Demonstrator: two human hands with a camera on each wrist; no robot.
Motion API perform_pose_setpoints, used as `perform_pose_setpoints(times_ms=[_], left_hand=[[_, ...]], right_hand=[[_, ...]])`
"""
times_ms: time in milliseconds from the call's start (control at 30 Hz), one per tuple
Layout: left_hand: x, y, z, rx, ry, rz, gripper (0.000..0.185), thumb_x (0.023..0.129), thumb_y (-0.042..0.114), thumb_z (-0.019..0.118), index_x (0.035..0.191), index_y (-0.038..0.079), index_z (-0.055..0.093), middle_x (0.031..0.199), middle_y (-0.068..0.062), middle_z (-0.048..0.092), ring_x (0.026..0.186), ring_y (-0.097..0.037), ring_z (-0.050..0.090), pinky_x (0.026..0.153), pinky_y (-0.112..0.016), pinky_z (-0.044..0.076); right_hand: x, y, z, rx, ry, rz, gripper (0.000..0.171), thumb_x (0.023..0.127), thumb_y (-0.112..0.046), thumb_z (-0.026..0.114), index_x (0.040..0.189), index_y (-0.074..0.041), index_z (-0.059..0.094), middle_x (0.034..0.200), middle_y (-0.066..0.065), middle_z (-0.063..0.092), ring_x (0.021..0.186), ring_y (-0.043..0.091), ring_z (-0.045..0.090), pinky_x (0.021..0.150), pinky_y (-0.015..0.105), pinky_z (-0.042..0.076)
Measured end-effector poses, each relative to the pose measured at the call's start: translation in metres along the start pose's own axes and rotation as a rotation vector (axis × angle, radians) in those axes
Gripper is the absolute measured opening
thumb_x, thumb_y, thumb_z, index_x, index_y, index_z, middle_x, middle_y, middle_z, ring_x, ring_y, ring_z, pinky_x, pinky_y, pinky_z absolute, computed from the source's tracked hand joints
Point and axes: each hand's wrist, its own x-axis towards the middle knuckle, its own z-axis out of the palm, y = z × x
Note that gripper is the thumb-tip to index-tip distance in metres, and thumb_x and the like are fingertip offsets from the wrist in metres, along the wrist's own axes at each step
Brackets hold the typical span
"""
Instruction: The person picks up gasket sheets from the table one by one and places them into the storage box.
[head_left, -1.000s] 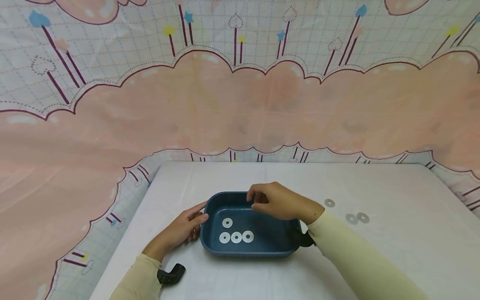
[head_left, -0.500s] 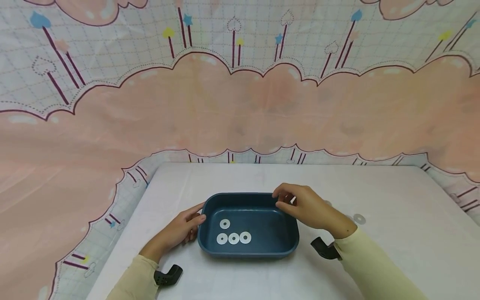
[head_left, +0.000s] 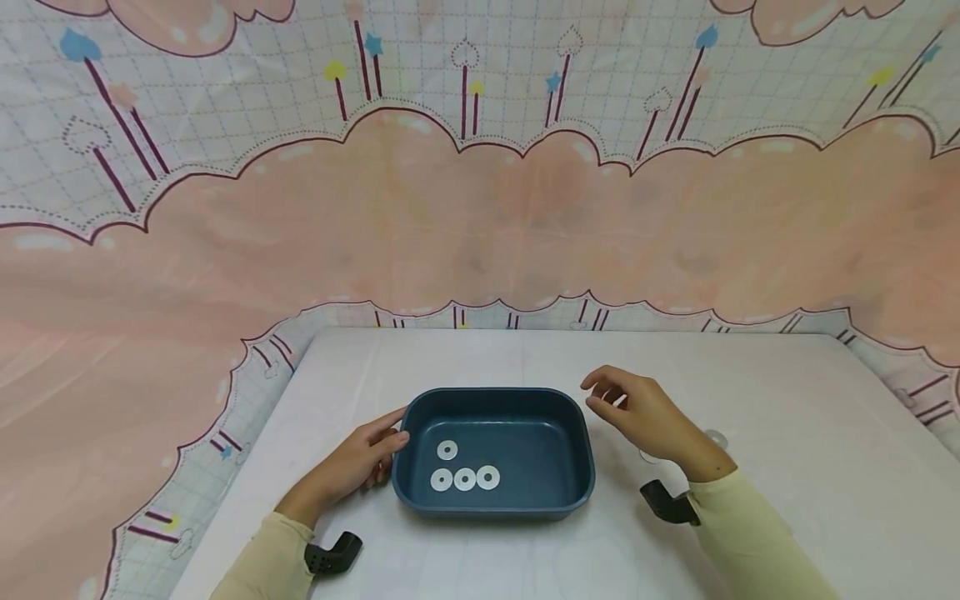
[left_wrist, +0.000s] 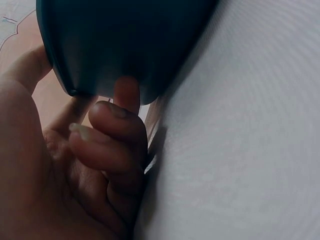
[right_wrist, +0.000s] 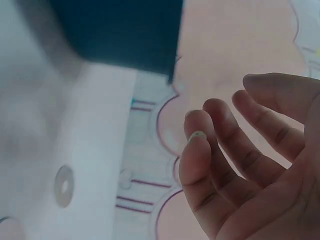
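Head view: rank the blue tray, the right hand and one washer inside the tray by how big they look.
1. Blue tray, clearly largest.
2. Right hand, held open beside the tray.
3. Washer, smallest; the four washers in the tray look alike.

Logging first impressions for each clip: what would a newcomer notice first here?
The dark blue rounded-rectangular plastic tray in the middle of the white table, with four flat white ring-shaped washers lying in its left half. The left hand touches the tray's left end, while the right hand hovers loosely open, holding nothing, just right of the tray. Behind hangs a pink cloud-patterned cloth backdrop.
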Motion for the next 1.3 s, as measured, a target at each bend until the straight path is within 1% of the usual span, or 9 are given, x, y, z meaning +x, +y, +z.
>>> perform_pose_setpoints(times_ms=[233,367,533,667,867,1033,1133,1300], left_hand=[[0.001,-0.002,0.001,-0.005,-0.01,0.001,0.059,0.103,0.037,0.052,0.156,0.019,0.035,0.084,-0.007,0.055,0.061,-0.018,0.053,0.047,-0.029,0.043],[0.0,-0.001,0.0,-0.007,-0.013,0.011,0.058,0.104,0.035,0.052,0.157,0.019,0.034,0.086,-0.008,0.055,0.061,-0.018,0.053,0.048,-0.029,0.044],[0.001,-0.001,0.0,-0.011,-0.016,0.029,0.057,0.104,0.034,0.052,0.157,0.019,0.034,0.087,-0.008,0.055,0.061,-0.018,0.053,0.048,-0.029,0.044],[0.002,-0.001,0.0,-0.008,-0.018,0.038,0.058,0.104,0.035,0.052,0.157,0.02,0.034,0.087,-0.008,0.056,0.061,-0.018,0.053,0.048,-0.029,0.043],[0.003,-0.001,0.0,-0.01,-0.021,0.028,0.059,0.104,0.036,0.052,0.157,0.02,0.034,0.086,-0.008,0.056,0.061,-0.018,0.053,0.047,-0.029,0.043],[0.003,-0.002,-0.001,-0.004,-0.014,0.022,0.059,0.104,0.036,0.052,0.157,0.02,0.034,0.086,-0.008,0.055,0.061,-0.018,0.053,0.047,-0.029,0.043],[0.003,-0.002,-0.002,-0.001,-0.011,0.018,0.059,0.104,0.037,0.052,0.157,0.02,0.034,0.086,-0.008,0.055,0.061,-0.019,0.053,0.047,-0.03,0.043],[0.003,-0.003,-0.002,-0.001,-0.009,0.013,0.059,0.104,0.036,0.052,0.157,0.02,0.034,0.085,-0.008,0.055,0.061,-0.019,0.053,0.047,-0.029,0.043]], right_hand=[[-0.002,0.02,0.001,-0.025,-0.001,0.07,0.017,0.094,-0.009,0.068,0.11,-0.01,0.066,0.09,0.001,0.068,0.082,0.015,0.064,0.069,0.026,0.053],[-0.001,0.028,0.001,-0.023,0.0,0.087,0.017,0.093,-0.006,0.068,0.11,-0.007,0.066,0.089,0.002,0.067,0.081,0.015,0.063,0.068,0.025,0.052],[-0.001,0.035,0.0,-0.026,-0.006,0.115,0.017,0.093,-0.005,0.068,0.11,-0.004,0.066,0.09,0.005,0.067,0.081,0.017,0.062,0.068,0.027,0.052],[-0.001,0.044,0.0,-0.031,-0.033,0.175,0.018,0.094,-0.007,0.067,0.112,-0.004,0.066,0.093,0.008,0.067,0.083,0.019,0.062,0.068,0.028,0.052],[-0.002,0.057,0.001,-0.026,-0.066,0.272,0.02,0.095,-0.008,0.066,0.114,-0.005,0.066,0.096,0.009,0.065,0.084,0.02,0.061,0.066,0.029,0.051],[-0.001,0.061,0.004,-0.042,-0.105,0.325,0.023,0.094,-0.014,0.068,0.117,-0.008,0.067,0.098,0.008,0.063,0.087,0.021,0.059,0.07,0.031,0.05],[0.0,0.063,0.006,-0.054,-0.136,0.341,0.027,0.094,-0.016,0.068,0.12,-0.008,0.066,0.099,0.009,0.062,0.088,0.022,0.058,0.069,0.03,0.05],[0.0,0.063,0.009,-0.049,-0.132,0.35,0.03,0.094,-0.012,0.067,0.123,-0.005,0.065,0.098,0.01,0.062,0.087,0.022,0.056,0.065,0.029,0.049]])
